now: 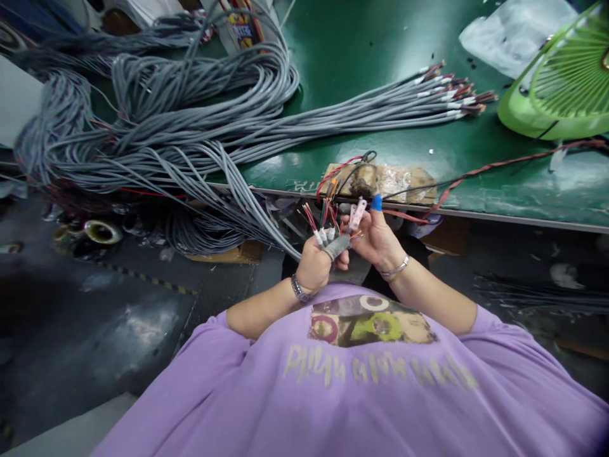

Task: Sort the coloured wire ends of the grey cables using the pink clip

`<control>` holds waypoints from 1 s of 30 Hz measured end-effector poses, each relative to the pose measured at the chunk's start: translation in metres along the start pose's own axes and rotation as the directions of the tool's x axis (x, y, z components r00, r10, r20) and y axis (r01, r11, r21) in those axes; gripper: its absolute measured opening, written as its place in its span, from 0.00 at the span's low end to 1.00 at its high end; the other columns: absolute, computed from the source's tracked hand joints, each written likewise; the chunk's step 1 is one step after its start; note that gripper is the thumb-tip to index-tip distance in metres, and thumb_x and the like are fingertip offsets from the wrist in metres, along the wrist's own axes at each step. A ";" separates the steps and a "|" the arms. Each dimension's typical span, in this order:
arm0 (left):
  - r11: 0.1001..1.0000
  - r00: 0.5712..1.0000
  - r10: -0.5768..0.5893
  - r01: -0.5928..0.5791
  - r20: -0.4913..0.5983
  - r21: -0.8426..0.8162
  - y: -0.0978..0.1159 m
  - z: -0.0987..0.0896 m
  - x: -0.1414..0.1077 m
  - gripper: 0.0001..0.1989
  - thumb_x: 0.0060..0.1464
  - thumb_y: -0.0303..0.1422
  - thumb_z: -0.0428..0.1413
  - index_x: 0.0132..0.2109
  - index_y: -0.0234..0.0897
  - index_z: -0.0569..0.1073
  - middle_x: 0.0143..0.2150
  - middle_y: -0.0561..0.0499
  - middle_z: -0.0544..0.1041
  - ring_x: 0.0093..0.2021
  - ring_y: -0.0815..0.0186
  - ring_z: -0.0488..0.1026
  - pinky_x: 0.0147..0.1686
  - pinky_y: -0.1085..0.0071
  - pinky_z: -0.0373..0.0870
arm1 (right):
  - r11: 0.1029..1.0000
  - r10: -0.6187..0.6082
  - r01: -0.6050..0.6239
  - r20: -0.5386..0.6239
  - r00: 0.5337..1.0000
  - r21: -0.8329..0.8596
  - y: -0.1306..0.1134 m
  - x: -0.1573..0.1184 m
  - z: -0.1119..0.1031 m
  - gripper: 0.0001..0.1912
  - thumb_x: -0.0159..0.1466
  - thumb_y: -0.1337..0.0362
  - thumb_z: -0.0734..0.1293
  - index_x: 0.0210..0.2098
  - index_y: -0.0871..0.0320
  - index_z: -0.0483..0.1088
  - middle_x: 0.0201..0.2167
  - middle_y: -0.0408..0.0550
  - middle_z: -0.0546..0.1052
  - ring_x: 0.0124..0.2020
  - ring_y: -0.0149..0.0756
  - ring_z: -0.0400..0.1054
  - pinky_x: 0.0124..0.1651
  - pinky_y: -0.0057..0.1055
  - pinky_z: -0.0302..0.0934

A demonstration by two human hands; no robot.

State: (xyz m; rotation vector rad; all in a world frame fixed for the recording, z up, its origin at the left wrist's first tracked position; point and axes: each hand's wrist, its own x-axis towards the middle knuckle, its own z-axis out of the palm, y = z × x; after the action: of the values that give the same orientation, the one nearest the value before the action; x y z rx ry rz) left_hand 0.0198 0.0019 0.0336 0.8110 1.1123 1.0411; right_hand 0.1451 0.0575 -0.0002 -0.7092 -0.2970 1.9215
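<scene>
Purple shirt [342, 409] fills the foreground; beyond it the left hand [314, 266] has its fingers closed around grey cables [259, 212], just in front of the table's edge. Their long axis slants down from upper left; coloured wire ends [311, 217] point up, tableward. The right hand [379, 246] curls beside them; whether it pinches any, I cannot tell. Farther out: a green fan [521, 115].

Grey cables [195, 130], green table [342, 44], lime fan [566, 89], lilac shirt [295, 412].
</scene>
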 end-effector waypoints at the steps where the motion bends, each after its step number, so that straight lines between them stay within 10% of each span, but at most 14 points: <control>1: 1.000 1.000 0.000 0.000 -0.003 0.002 -0.001 -0.001 -0.001 0.24 0.39 0.50 0.68 0.28 0.35 0.68 0.18 0.57 0.71 0.15 0.74 0.65 0.15 0.78 0.65 | 1.000 0.003 -0.003 0.010 1.000 -0.007 0.000 -0.001 -0.001 0.30 0.57 0.32 0.66 0.30 0.55 0.71 0.25 0.43 0.78 0.23 0.30 0.68 0.27 0.28 0.64; 11: 0.998 0.999 0.048 -0.048 0.013 0.028 -0.012 -0.015 -0.008 0.23 0.43 0.50 0.67 0.29 0.35 0.69 0.19 0.57 0.72 0.16 0.74 0.66 0.16 0.78 0.66 | 0.945 0.156 -0.077 0.231 0.960 -0.316 -0.001 -0.032 -0.025 0.29 0.45 0.42 0.79 0.33 0.59 0.76 0.26 0.44 0.75 0.26 0.30 0.67 0.31 0.27 0.63; 22: 0.994 0.997 0.048 -0.054 0.057 0.097 -0.017 -0.016 -0.009 0.21 0.46 0.47 0.66 0.28 0.35 0.68 0.19 0.56 0.72 0.16 0.74 0.66 0.17 0.78 0.66 | 0.878 0.062 0.023 0.163 0.985 -0.478 -0.003 -0.040 -0.020 0.19 0.48 0.57 0.80 0.34 0.60 0.77 0.28 0.42 0.75 0.26 0.26 0.65 0.31 0.25 0.61; 30: 0.997 0.996 -0.070 0.070 0.050 -0.011 0.003 -0.011 -0.006 0.20 0.41 0.45 0.67 0.28 0.34 0.69 0.17 0.56 0.70 0.14 0.74 0.64 0.15 0.77 0.62 | 0.948 0.119 -0.076 0.122 0.985 -0.310 -0.017 -0.016 -0.024 0.26 0.60 0.37 0.67 0.35 0.56 0.73 0.29 0.45 0.76 0.28 0.31 0.69 0.33 0.30 0.67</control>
State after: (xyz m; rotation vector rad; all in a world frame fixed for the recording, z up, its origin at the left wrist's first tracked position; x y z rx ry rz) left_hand 0.0079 -0.0028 0.0353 0.7784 1.0834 0.9637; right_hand 0.1765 0.0483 -0.0053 -0.8043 -0.6682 2.0470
